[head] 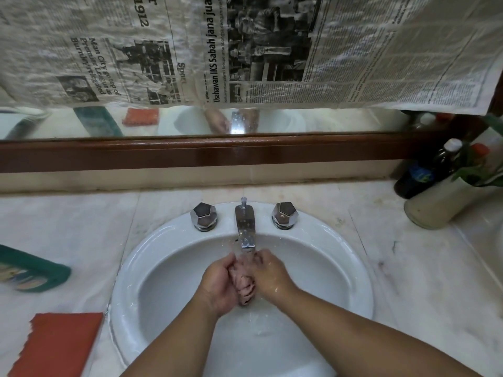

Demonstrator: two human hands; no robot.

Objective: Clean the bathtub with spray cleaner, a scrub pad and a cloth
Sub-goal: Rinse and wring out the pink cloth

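Both forearms reach over the sink (123,284). The left hand (217,285) and right hand (270,273) are pressed together, fingers curled, under the running tap (245,227). A red cloth (60,346) lies near left on the bench (413,281).

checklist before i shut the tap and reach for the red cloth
1. Water from the spout lands on both hands: ok.
2. The left hand and right hand are rinsed clean: cannot tell.
3. The red cloth lies untouched on the counter, left of the basin: ok.
4. Which is open, the left knob or the right knob: cannot tell.
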